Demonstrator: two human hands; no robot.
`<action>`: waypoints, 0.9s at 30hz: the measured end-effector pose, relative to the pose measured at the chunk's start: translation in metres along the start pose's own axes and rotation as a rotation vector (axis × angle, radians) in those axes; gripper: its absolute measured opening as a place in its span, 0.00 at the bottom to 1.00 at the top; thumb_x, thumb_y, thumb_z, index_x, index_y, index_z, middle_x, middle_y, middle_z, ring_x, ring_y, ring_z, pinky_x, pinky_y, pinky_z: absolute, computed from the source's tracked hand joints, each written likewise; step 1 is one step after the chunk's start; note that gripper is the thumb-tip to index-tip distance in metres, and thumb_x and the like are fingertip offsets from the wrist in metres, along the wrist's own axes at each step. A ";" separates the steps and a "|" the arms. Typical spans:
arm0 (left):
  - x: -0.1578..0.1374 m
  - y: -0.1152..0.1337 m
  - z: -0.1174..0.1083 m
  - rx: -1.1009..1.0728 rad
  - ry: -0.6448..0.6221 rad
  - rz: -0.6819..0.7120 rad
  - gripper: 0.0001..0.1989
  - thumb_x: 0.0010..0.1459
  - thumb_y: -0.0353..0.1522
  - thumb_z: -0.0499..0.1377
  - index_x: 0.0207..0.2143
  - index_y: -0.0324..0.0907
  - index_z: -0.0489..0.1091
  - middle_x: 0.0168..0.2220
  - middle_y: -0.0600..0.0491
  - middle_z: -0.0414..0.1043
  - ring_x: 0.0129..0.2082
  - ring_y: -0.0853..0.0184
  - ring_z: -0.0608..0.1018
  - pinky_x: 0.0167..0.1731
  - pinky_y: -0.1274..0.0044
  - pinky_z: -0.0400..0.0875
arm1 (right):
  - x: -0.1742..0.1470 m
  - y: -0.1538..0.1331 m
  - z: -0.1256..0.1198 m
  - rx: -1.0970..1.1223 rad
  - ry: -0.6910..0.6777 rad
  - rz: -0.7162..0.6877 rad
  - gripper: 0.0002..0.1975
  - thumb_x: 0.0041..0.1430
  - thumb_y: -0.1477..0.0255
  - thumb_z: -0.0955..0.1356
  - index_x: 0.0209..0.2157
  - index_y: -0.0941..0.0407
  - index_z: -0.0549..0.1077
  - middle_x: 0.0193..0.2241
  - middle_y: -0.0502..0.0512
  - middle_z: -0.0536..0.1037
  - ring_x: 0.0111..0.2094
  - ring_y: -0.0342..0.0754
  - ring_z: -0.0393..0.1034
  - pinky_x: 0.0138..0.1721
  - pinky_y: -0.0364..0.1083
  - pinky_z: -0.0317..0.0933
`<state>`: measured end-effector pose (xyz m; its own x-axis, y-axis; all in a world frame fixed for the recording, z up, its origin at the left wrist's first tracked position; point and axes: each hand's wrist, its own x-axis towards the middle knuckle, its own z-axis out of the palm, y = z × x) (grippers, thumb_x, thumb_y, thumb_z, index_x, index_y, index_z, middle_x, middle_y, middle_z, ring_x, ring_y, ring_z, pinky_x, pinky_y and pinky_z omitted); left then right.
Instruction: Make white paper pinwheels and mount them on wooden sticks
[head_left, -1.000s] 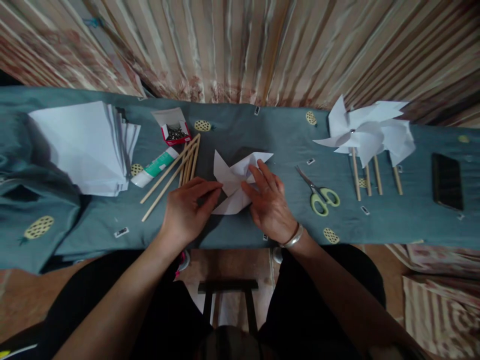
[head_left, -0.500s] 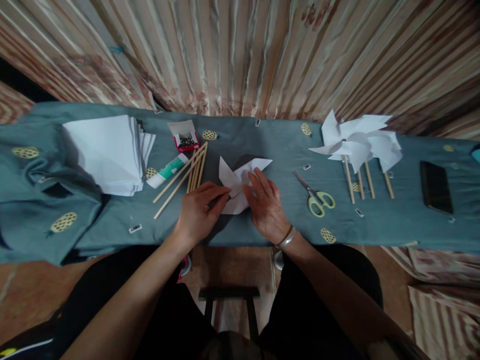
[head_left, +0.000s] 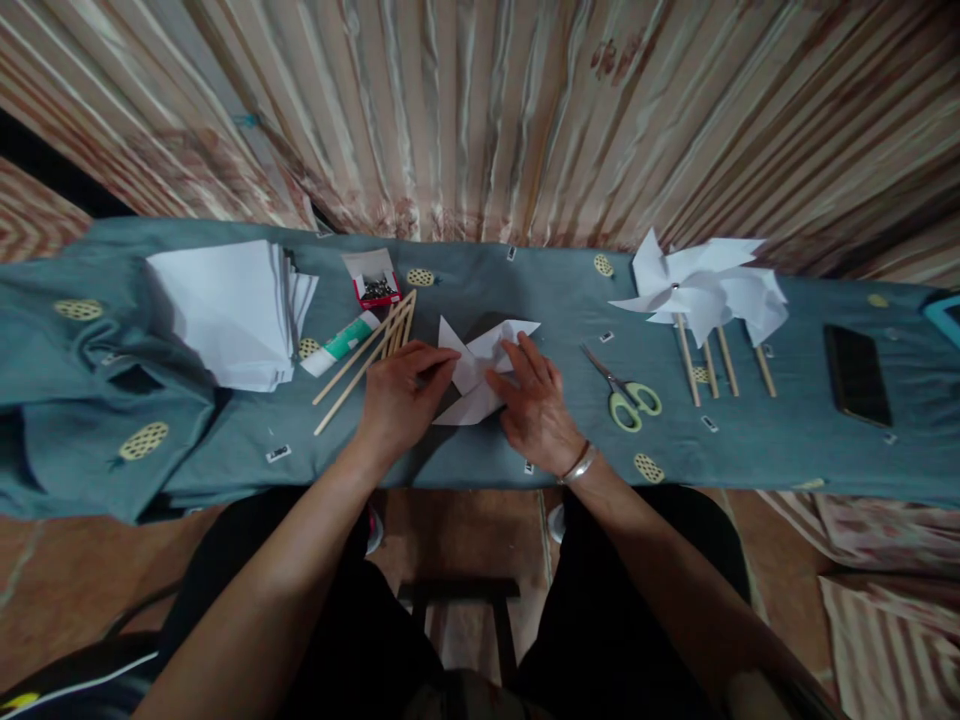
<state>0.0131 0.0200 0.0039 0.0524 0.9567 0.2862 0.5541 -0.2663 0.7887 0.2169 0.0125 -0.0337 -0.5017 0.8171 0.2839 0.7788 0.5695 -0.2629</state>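
A white paper pinwheel point(head_left: 480, 372) with no stick visible lies partly folded on the cloth, between my two hands. My left hand point(head_left: 401, 392) pinches at its left edge, thumb and forefinger together; anything small between the tips is too fine to see. With fingers bent, my right hand point(head_left: 534, 400) presses and holds the pinwheel's folds from the right. Left of it are wooden sticks point(head_left: 341, 400), a green-and-white glue tube point(head_left: 341, 343) and an open red box of metal tacks point(head_left: 377, 288). To the right lie green-handled scissors point(head_left: 631, 398).
A stack of white paper point(head_left: 221, 315) rests at the left. Pinwheels on sticks point(head_left: 694, 285) lie overlapping at the right, beside a dark phone point(head_left: 857, 373). The blue-green cloth point(head_left: 787, 450) covers a narrow table, with a striped curtain point(head_left: 465, 120) behind it.
The view has shifted slightly. My left fingertips have moved up along the pinwheel's left edge, and the lower blade shows more. My right hand stays on the paper, its fingers slightly shifted.
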 end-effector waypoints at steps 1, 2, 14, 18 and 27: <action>0.001 -0.002 -0.002 -0.009 0.003 -0.021 0.10 0.60 0.33 0.58 0.37 0.40 0.79 0.32 0.52 0.77 0.30 0.69 0.76 0.34 0.77 0.69 | 0.000 0.000 -0.001 0.004 0.000 -0.001 0.27 0.50 0.81 0.63 0.53 0.58 0.71 0.66 0.65 0.58 0.70 0.64 0.39 0.61 0.65 0.50; 0.002 -0.004 -0.004 -0.017 0.002 -0.043 0.11 0.60 0.34 0.58 0.38 0.40 0.79 0.33 0.52 0.78 0.30 0.68 0.76 0.34 0.77 0.69 | 0.001 0.001 -0.002 0.012 0.003 -0.004 0.27 0.50 0.81 0.63 0.53 0.58 0.71 0.66 0.66 0.58 0.70 0.64 0.40 0.60 0.65 0.50; -0.025 -0.007 -0.010 -0.721 -0.005 -0.602 0.30 0.49 0.36 0.68 0.55 0.40 0.67 0.53 0.43 0.74 0.50 0.58 0.78 0.45 0.69 0.75 | 0.003 0.007 0.000 0.074 0.049 -0.028 0.22 0.55 0.78 0.64 0.52 0.58 0.73 0.66 0.66 0.59 0.70 0.65 0.43 0.60 0.66 0.51; -0.035 0.012 -0.013 -0.988 0.013 -0.824 0.28 0.50 0.30 0.68 0.54 0.40 0.66 0.56 0.42 0.72 0.56 0.58 0.76 0.58 0.65 0.68 | 0.004 0.009 0.000 0.112 0.066 -0.029 0.21 0.56 0.77 0.63 0.51 0.58 0.74 0.65 0.65 0.61 0.69 0.63 0.45 0.61 0.65 0.51; -0.026 0.016 -0.003 -1.306 -0.140 -0.961 0.22 0.57 0.46 0.61 0.46 0.39 0.70 0.50 0.40 0.76 0.51 0.57 0.78 0.58 0.66 0.68 | 0.002 0.007 -0.004 0.193 0.082 -0.050 0.19 0.59 0.76 0.63 0.51 0.57 0.74 0.64 0.64 0.63 0.69 0.61 0.46 0.60 0.65 0.53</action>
<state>0.0182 -0.0091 0.0109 0.2337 0.8034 -0.5477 -0.6135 0.5588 0.5579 0.2230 0.0181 -0.0309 -0.4995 0.7819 0.3731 0.6632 0.6222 -0.4160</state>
